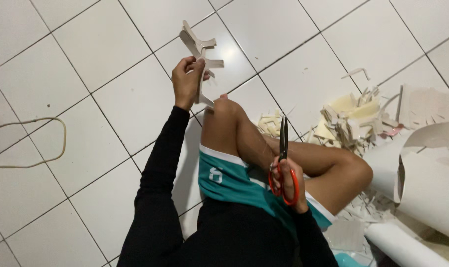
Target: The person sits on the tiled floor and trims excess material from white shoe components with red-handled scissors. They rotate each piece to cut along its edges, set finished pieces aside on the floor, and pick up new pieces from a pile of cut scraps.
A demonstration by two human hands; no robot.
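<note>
Pale cardboard, cut into a branching shape (200, 55), is pinched in the left hand (186, 81), whose grip is closed around the lower stem of the piece. The hand lifts it up and away from the body, over the white tiled floor (96, 44), so its arms and notches stand free and can be looked over from the head view. The lowest tip of the cutout comes down close to the raised knee (228, 106); whether it touches I cannot tell.

The right hand (286, 180) rests low against the legs, its grip closed through the red handles of a pair of scissors (283, 158). The blades are shut and point upward, away from the body, parked rather than cutting, well apart from the cutout.

The person sits on the floor in teal shorts (224, 180) and black sleeves (160, 168). To the right lies a heap of cardboard scraps (350, 121), near the legs where offcuts drop, with large curled sheets of white paper (422, 173) beside it. A pale cord (41, 143) loops across the tiles at the left.
</note>
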